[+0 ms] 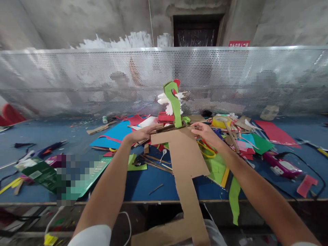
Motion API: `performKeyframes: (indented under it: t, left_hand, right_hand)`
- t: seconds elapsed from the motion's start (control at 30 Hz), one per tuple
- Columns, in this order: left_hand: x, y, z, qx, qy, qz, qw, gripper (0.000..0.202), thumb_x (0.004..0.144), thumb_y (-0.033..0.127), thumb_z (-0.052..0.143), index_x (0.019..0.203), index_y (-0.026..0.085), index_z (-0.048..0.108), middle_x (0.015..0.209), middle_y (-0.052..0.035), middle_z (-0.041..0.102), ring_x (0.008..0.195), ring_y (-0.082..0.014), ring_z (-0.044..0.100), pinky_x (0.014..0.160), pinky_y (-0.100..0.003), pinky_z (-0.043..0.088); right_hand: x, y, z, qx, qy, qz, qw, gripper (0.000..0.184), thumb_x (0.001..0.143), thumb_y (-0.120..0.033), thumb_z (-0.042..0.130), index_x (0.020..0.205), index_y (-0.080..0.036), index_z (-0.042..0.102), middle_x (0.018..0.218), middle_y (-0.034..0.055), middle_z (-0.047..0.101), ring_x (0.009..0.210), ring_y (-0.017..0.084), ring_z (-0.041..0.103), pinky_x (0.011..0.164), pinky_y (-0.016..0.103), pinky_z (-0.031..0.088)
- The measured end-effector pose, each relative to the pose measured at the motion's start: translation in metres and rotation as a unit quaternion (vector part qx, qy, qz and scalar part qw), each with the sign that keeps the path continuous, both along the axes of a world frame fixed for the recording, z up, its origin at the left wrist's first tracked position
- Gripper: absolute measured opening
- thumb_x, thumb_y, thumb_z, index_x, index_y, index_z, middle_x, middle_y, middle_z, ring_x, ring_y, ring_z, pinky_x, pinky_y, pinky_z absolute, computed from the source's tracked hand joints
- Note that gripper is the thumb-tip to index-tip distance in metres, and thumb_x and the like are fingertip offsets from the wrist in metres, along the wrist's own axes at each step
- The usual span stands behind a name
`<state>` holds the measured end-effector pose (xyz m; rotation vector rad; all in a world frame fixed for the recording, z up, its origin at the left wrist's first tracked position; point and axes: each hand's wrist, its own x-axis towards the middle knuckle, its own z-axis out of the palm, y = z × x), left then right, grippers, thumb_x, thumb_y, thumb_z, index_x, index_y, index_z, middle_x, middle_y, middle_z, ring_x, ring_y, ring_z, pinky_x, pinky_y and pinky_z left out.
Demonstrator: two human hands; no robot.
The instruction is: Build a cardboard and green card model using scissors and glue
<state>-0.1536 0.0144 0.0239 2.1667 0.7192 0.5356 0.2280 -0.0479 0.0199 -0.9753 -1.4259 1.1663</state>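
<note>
Landmark: brown cardboard cutout [185,153], a wide panel at its far end that narrows to a long strip running back off the edge of the blue bench [38,133] toward the person's lap.

Left hand [143,134]: at the cutout's far left corner, fingers stretched out flat along the edge. The thumb is hidden, so I cannot tell whether it grips.

Right hand [205,133]: at the far right corner, fingers curled over the edge and pinching the cardboard.

Between the two hands, at the cutout's far edge, a green curved foam strip [174,104] stands upright. White fluffy scraps [164,100] are just behind it and a small red piece [176,82] is at its top.

Left of the cutout:
- a blue paper sheet [115,135] lies flat near the left wrist
- a green printed box [43,174] lies farther out and nearer the bench edge, partly blurred

Right of the cutout:
- yellow-handled scissors [206,150] lie just beside it, under the right forearm
- a yellow tape roll [220,121] sits beyond the right hand
- a red paper sheet [274,133] lies well out
- a purple and white glue gun [279,165] lies nearer the bench edge, its black cord trailing

Coloured paper offcuts are scattered around all of these.

Beyond the cutout, a perforated metal screen [77,78] runs the full width of the bench.
</note>
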Motion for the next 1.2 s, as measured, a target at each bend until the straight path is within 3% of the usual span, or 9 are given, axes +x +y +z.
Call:
performKeyframes:
  t: [0.13,0.27,0.43,0.63,0.83,0.97,1.2]
  left_hand:
    - [0.01,-0.008,0.007,-0.095,-0.028,0.08,0.992,0.068,0.096,0.057,0.056,0.158,0.031,0.052,0.169,-0.0073,0.046,0.153,-0.0332,0.045,0.124,-0.046,0.04]
    - [0.022,-0.011,0.01,-0.066,0.002,0.105,0.992,0.078,0.096,0.078,0.045,0.154,0.029,0.058,0.169,-0.0056,0.046,0.156,-0.0348,0.04,0.127,-0.045,0.035]
    - [0.025,-0.006,0.007,0.039,0.063,0.112,0.991,0.078,0.094,0.073,0.057,0.158,0.027,0.054,0.165,-0.0067,0.05,0.15,-0.0358,0.048,0.123,-0.045,0.041]
    - [0.025,0.006,-0.004,0.035,0.019,0.105,0.994,0.068,0.1,0.068,0.049,0.151,0.024,0.061,0.154,-0.0097,0.062,0.141,-0.0317,0.058,0.115,-0.045,0.049]
    - [0.029,0.008,-0.005,0.052,0.012,0.116,0.992,0.072,0.097,0.073,0.051,0.146,0.022,0.064,0.154,-0.0122,0.062,0.143,-0.0323,0.057,0.119,-0.046,0.045]
    - [0.032,0.007,-0.002,0.08,0.02,0.119,0.99,0.075,0.095,0.075,0.049,0.143,0.02,0.067,0.152,-0.0135,0.063,0.143,-0.0337,0.056,0.122,-0.047,0.042]
    - [0.036,0.003,0.003,0.144,0.073,0.152,0.975,0.056,0.099,0.054,0.047,0.139,0.02,0.068,0.145,-0.0119,0.068,0.137,-0.0343,0.059,0.119,-0.047,0.046]
  right_hand:
    - [-0.007,0.001,-0.004,0.032,-0.011,-0.004,0.999,0.041,0.072,-0.037,0.088,0.108,-0.022,0.076,0.092,0.0026,0.065,0.083,0.016,0.061,0.066,0.026,0.058]
    - [-0.017,0.002,-0.008,0.069,-0.023,-0.023,0.997,0.046,0.073,-0.042,0.086,0.113,-0.02,0.078,0.093,0.0027,0.062,0.079,0.015,0.059,0.065,0.028,0.059]
    - [-0.026,0.008,-0.013,0.094,-0.023,-0.055,0.994,0.049,0.072,-0.044,0.087,0.113,-0.019,0.076,0.09,0.0019,0.064,0.073,0.014,0.062,0.066,0.03,0.06]
    - [-0.034,0.013,-0.016,0.09,0.022,-0.044,0.995,0.043,0.069,-0.036,0.083,0.109,-0.02,0.073,0.088,0.0019,0.069,0.079,0.016,0.067,0.082,0.034,0.06]
    - [-0.036,0.001,-0.006,0.093,-0.054,-0.071,0.992,0.042,0.074,-0.039,0.081,0.111,-0.023,0.067,0.08,-0.0008,0.064,0.07,0.016,0.063,0.065,0.03,0.055]
    - [-0.036,-0.01,0.001,0.091,-0.093,-0.026,0.991,0.044,0.082,-0.037,0.075,0.122,-0.024,0.063,0.07,-0.0028,0.065,0.059,0.016,0.06,0.06,0.031,0.052]
    - [-0.043,-0.017,0.0,0.103,-0.099,0.0,0.99,0.041,0.084,-0.032,0.072,0.124,-0.026,0.062,0.075,-0.001,0.069,0.055,0.015,0.062,0.047,0.027,0.048]
